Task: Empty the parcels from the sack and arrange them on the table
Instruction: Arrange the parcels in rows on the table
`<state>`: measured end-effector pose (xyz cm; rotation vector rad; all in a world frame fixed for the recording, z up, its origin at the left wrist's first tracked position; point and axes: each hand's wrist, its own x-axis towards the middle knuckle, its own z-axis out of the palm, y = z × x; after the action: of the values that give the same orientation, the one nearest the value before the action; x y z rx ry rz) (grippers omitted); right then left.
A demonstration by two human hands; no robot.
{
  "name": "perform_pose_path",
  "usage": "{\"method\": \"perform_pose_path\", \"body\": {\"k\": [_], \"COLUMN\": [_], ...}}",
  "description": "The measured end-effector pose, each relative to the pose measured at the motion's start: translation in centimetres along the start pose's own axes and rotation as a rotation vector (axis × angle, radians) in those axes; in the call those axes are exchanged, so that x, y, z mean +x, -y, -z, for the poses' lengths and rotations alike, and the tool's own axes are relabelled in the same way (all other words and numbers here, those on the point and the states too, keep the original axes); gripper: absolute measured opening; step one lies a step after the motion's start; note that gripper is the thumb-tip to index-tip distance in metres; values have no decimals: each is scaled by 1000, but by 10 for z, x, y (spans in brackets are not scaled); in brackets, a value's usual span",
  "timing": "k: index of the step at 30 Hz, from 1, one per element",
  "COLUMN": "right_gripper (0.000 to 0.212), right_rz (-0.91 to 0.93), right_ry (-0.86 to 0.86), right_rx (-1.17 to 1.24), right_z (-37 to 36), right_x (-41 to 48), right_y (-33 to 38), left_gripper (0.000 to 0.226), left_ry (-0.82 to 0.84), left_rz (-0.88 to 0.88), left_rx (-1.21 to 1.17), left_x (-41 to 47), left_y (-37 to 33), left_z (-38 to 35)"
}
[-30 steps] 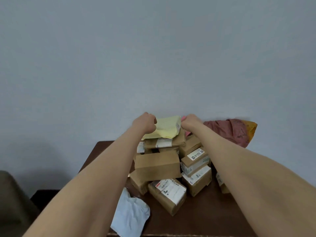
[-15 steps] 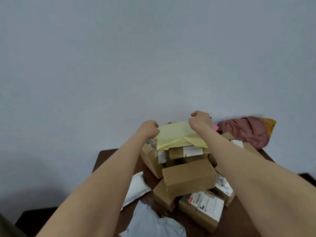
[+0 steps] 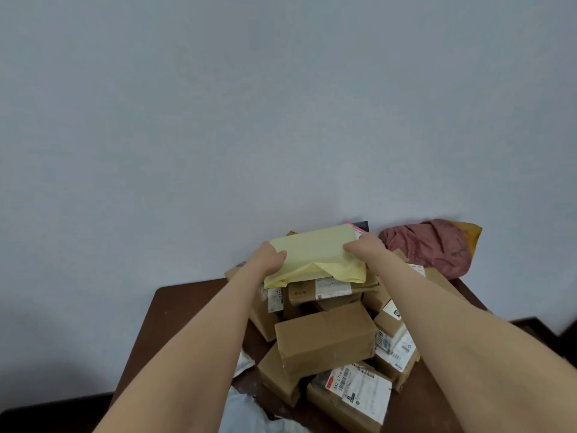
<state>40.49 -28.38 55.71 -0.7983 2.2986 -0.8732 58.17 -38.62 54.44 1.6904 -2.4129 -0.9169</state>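
A pale yellow soft parcel lies on top of a heap of brown cardboard parcels at the back of the dark wooden table. My left hand grips the yellow parcel's left edge. My right hand grips its right edge. The crumpled reddish sack with a yellow-orange part lies against the wall to the right of the heap. Several boxes carry white shipping labels; one labelled box lies nearest me.
A white poly mailer lies left of the heap and a pale grey one at the table's near edge. A dark flat item with a pink edge stands behind the yellow parcel against the grey wall.
The yellow parcel has been turned and spread flatter on the heap between both hands. The view shifted, with the heap now lower and to the right.
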Motion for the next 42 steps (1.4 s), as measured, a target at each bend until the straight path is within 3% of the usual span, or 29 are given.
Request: {"method": "perform_pose_path", "body": {"k": [3,9,13,19,26,30,35,42], "right_gripper": [20,50,36,47,50,55,67,71], "right_rz": [-53,-154,-174,-141,-25,168,342,379], "right_ry": [9,-79,-66,30,-46,6,107,159], "right_rx": [121,415,661,860,1001,981,726,582], "right_z": [-5,-6,-1,4,-5,-6,-12,-16], "right_x": [5,16,19,10,6,6,9,7], "right_y": [-7,-7,11,50,80,90,95,93], "left_gripper": [64,60,61,68,60,73,93,59], "left_ry": [29,38,7,-77,-34,84,320,299], "left_rz": [18,-31,-53,-75,-121,-34,55,98], "left_rx": [-22,-48,-144,-322,-384,-657,-1159,-1324], "left_x": [4,18,27,37,38,38,38,42], "left_y": [-1,-6,-5,-1,-3,-13,-22,-27], "left_z": [-4,1,17,57,84,95,108,105]}}
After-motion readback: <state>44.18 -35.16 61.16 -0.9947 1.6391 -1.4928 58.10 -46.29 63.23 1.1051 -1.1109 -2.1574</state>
